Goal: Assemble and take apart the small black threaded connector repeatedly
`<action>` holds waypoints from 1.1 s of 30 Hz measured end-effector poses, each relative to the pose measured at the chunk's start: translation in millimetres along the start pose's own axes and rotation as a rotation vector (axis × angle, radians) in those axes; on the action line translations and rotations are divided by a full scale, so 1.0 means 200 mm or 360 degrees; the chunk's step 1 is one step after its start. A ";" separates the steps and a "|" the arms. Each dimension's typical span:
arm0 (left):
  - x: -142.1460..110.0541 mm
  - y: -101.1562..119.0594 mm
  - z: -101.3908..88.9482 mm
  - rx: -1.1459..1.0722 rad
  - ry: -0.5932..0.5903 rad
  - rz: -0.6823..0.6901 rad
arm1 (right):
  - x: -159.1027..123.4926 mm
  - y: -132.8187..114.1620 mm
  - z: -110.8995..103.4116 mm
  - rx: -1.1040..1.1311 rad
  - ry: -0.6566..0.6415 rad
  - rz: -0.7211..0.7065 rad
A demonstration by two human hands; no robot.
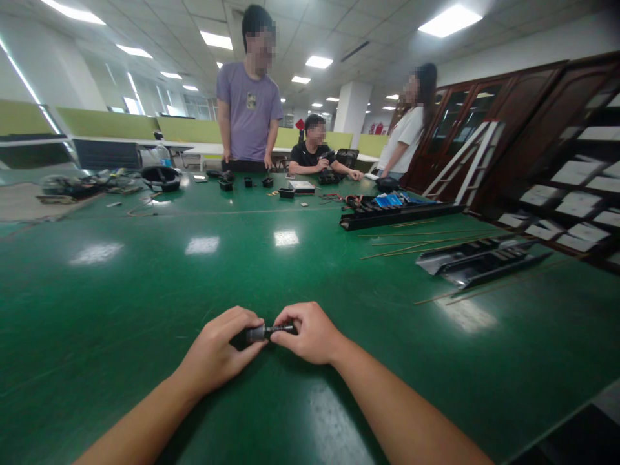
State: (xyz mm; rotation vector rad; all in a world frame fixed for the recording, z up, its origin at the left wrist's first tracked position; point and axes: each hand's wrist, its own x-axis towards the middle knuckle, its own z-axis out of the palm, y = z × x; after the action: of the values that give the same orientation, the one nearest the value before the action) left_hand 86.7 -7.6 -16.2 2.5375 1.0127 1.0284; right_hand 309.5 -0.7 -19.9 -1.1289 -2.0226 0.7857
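Note:
Low over the green table, near its front, my left hand point(225, 345) curls its thumb and fingers around a short grey-and-black metal cylinder point(256, 334). A thin, ridged dark rod point(279, 329) lies in line with the cylinder's right end. My right hand point(307, 332) pinches this rod between thumb and fingertips. The two pieces appear to meet between my hands, but whether they are joined I cannot tell. Fingers cover part of both pieces.
Long black metal channels point(397, 216) and thin rods point(402, 250) lie on the green table point(145, 284) at right. Small black parts point(226, 185) sit along the far edge. Three people, one being a person in purple point(249, 110), are beyond it. A stepladder point(465, 161) stands behind, right.

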 end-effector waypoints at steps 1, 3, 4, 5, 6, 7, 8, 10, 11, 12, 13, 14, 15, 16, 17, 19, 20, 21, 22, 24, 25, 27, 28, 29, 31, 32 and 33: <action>0.00 0.00 0.00 -0.0002 0.0002 0.0002 | 0.00 0.00 0.00 -0.0003 -0.0003 -0.0001; 0.00 0.00 0.00 -0.0001 0.0005 0.0007 | 0.00 0.00 0.00 -0.0007 -0.0004 -0.0003; 0.00 0.00 -0.01 0.0001 0.0003 0.0008 | 0.00 0.00 0.00 -0.0008 -0.0002 -0.0001; 0.00 0.00 -0.01 0.0004 0.0003 0.0010 | 0.00 0.00 0.00 -0.0008 -0.0001 0.0002; 0.00 0.00 -0.01 0.0006 0.0004 0.0011 | 0.00 0.00 0.00 -0.0007 0.0000 0.0006; 0.01 0.00 -0.01 0.0010 0.0008 0.0012 | 0.00 0.00 -0.01 -0.0008 0.0000 0.0011; 0.01 0.00 -0.01 0.0013 0.0014 0.0013 | 0.00 0.00 -0.01 -0.0010 0.0000 0.0016; 0.01 0.00 -0.01 0.0018 0.0031 0.0017 | 0.00 0.00 -0.01 -0.0020 -0.0001 0.0024; 0.01 0.00 -0.01 0.0017 0.0036 0.0020 | 0.00 0.00 -0.02 -0.0025 -0.0001 0.0029; 0.01 0.00 -0.01 0.0015 0.0040 0.0021 | 0.00 0.00 -0.02 -0.0028 -0.0002 0.0035; 0.01 0.00 -0.01 0.0011 0.0043 0.0022 | 0.00 0.00 -0.02 -0.0032 -0.0002 0.0039; 0.01 0.00 -0.01 0.0009 0.0045 0.0019 | 0.00 0.00 -0.03 -0.0032 0.0000 0.0044; 0.01 0.00 -0.01 0.0011 0.0049 0.0014 | 0.00 0.00 -0.03 -0.0029 0.0002 0.0049; 0.01 0.00 -0.01 0.0014 0.0053 0.0006 | 0.00 0.00 -0.03 -0.0021 0.0004 0.0052; 0.00 0.00 -0.02 0.0020 0.0058 -0.0003 | 0.00 -0.01 -0.04 -0.0009 0.0010 0.0053; 0.00 -0.01 -0.02 0.0030 0.0061 -0.0023 | 0.01 -0.01 -0.04 0.0015 0.0023 0.0052; 0.00 -0.01 -0.02 0.0033 0.0062 -0.0030 | 0.01 -0.01 -0.04 0.0025 0.0028 0.0054; 0.00 -0.02 -0.02 0.0034 0.0065 -0.0031 | 0.01 0.00 -0.04 0.0029 0.0033 0.0056; -0.01 -0.02 -0.01 0.0037 0.0070 -0.0033 | 0.01 0.00 -0.05 0.0031 0.0038 0.0058; -0.01 -0.03 -0.01 0.0045 0.0082 -0.0036 | 0.01 0.00 -0.05 0.0032 0.0041 0.0064; -0.01 -0.03 -0.01 0.0050 0.0085 -0.0038 | 0.00 0.00 -0.05 0.0032 0.0041 0.0064; -0.01 -0.03 -0.01 0.0055 0.0082 -0.0048 | 0.00 0.01 -0.06 0.0029 0.0044 0.0060; -0.01 -0.03 -0.01 0.0057 0.0082 -0.0053 | 0.00 0.01 -0.06 0.0026 0.0049 0.0057; 0.00 -0.03 -0.01 0.0059 0.0084 -0.0056 | 0.00 0.01 -0.07 0.0021 0.0056 0.0052; 0.00 -0.03 -0.02 0.0070 0.0089 -0.0064 | 0.00 0.01 -0.07 0.0008 0.0071 0.0048; 0.00 -0.03 -0.02 0.0079 0.0091 -0.0067 | 0.01 0.01 -0.07 -0.0002 0.0074 0.0050; 0.00 -0.03 -0.02 0.0088 0.0092 -0.0071 | 0.01 0.02 -0.07 -0.0011 0.0073 0.0052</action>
State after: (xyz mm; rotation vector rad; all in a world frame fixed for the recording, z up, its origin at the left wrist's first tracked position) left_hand 81.1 -3.3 -16.5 2.5297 1.1232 1.0820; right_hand 322.3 4.4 -13.2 -1.1763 -1.9751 0.7630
